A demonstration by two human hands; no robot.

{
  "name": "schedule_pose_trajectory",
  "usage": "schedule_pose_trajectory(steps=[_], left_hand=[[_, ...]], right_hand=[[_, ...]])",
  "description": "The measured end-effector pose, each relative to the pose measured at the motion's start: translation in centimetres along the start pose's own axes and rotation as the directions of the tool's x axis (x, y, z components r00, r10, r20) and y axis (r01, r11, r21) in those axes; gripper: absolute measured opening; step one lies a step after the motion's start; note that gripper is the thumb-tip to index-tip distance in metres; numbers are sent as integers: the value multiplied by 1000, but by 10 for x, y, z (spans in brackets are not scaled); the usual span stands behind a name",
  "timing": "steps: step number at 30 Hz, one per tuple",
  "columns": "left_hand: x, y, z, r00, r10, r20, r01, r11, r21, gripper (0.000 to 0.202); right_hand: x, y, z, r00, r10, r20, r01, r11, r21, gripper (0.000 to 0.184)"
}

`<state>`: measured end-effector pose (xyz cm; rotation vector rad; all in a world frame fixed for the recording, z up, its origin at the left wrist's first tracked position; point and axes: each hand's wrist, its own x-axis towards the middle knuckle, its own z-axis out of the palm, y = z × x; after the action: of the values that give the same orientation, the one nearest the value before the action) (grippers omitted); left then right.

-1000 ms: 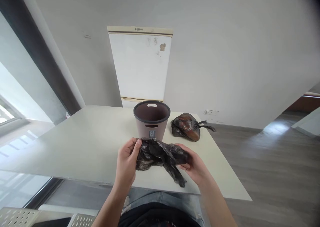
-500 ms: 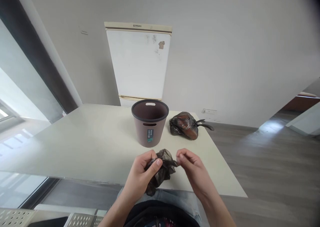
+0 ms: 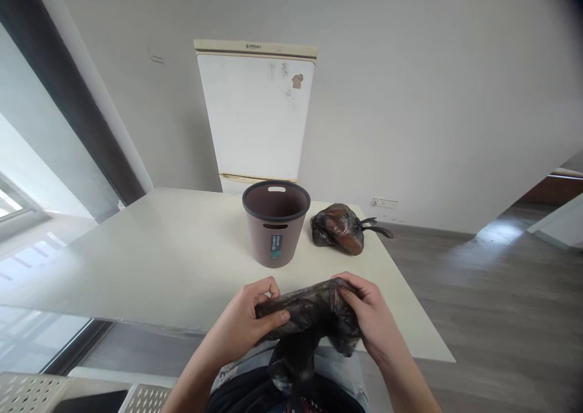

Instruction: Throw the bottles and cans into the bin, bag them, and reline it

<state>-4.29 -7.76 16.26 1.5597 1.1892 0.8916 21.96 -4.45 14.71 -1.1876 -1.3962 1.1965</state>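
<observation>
Our left hand (image 3: 250, 323) and right hand (image 3: 368, 307) each grip an end of the loose black bag (image 3: 306, 308), over the surface (image 3: 182, 249) near edge, our side of the bin (image 3: 279, 240); we'd expect it light, limp, slippery, tear-prone, so hold by bunched folds.

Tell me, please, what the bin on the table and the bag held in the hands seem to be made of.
The bin looks like rigid, matt plastic: it has a smooth, round shape without glare. The held bag is probably thin plastic film with a slight sheen: it crumples softly and looks partly see-through.
</observation>
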Motion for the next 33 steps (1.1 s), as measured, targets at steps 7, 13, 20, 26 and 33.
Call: schedule_pose_trajectory(steps=[7, 13, 20, 26, 33], left_hand=[[2, -32, -33, 895, 272, -354, -59, 858, 511, 49], [4, -22, -45, 834, 258, -488, -182, 963, 198, 26], [-4, -30, -68, 864, 0, -504, -194, 922, -334, 16], [1, -38, -83, 809, -64, -584, -162, 931, -327, 31], [14, -25, -76, 653, 123, -748, -436, 868, -238, 12]], right_hand=[[-6, -8, -41, 999, -33, 37, 45, 907, -420, 19], [-9, 1, -63, 992, -107, -60, 63, 866, -496, 41], [-13, 3, -83, 973, 59, -221, -60, 998, 5, 37], [-13, 13, -89, 940, 30, -340, 9, 994, 111, 36], [-38, 4, -84, 991, -134, 7, 129, 933, -335, 49]])
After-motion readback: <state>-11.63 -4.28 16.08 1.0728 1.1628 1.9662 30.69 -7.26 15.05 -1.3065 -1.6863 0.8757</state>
